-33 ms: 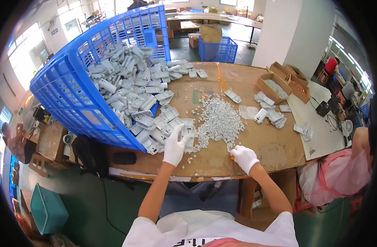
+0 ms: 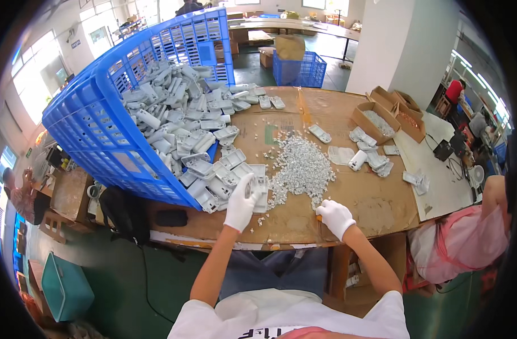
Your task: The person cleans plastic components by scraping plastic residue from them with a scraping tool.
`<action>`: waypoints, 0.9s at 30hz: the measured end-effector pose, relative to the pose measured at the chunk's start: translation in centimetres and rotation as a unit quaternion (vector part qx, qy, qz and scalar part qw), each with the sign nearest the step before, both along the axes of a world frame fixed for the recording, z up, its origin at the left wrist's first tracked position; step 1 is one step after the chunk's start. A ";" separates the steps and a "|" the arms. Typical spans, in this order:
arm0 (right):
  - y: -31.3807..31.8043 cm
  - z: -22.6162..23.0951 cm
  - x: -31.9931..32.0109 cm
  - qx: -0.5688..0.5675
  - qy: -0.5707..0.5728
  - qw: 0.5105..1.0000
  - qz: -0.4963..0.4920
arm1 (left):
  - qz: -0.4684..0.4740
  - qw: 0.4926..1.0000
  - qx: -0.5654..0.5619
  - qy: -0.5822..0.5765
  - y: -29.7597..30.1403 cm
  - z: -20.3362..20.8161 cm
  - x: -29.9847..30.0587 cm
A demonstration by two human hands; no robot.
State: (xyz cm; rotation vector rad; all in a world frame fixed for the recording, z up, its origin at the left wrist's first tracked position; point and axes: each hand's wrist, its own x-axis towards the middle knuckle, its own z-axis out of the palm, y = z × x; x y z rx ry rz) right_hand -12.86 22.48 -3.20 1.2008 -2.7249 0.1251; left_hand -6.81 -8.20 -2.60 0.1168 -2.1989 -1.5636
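Note:
My left hand (image 2: 240, 208), in a white glove, is closed around a small grey plastic housing (image 2: 249, 188) at the near edge of a heap of similar grey housings (image 2: 182, 118). The fingers partly hide the piece. My right hand (image 2: 336, 218), also gloved, is closed on an orange-handled tool (image 2: 319, 217) low over the cardboard-covered table (image 2: 371, 209); its working end cannot be made out. Between and beyond my hands lies a pile of tiny whitish-grey parts (image 2: 301, 166), with a few scattered toward my left hand.
A large blue crate (image 2: 120, 152) lies tipped at the left, housings spilling from it. Loose housings (image 2: 374, 158) and open cardboard boxes (image 2: 377, 121) are at the right. A black case (image 2: 171, 217) lies at the near left edge. Another person sits close at the right.

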 end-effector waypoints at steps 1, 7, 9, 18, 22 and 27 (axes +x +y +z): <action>0.2 -0.2 0.0 -0.033 0.001 0.999 0.025 | -0.036 0.996 0.074 -0.025 0.4 0.2 0.7; 0.4 -0.1 0.3 -0.024 0.080 0.993 0.081 | -0.012 0.999 -0.041 -0.010 2.4 0.2 3.5; 0.3 0.9 0.3 -0.003 0.057 0.996 0.075 | -0.009 0.998 -0.058 0.012 3.2 1.3 4.1; -4.4 3.8 2.1 -0.335 -0.176 0.926 -0.005 | 0.054 0.994 -0.034 -0.084 6.2 1.5 6.2; -10.8 5.2 6.0 -0.382 -0.160 0.910 0.012 | 0.095 0.993 -0.064 -0.021 7.2 2.1 6.5; -13.3 4.0 6.9 -0.398 -0.137 0.907 -0.026 | 0.133 0.988 -0.053 -0.064 6.5 1.8 7.2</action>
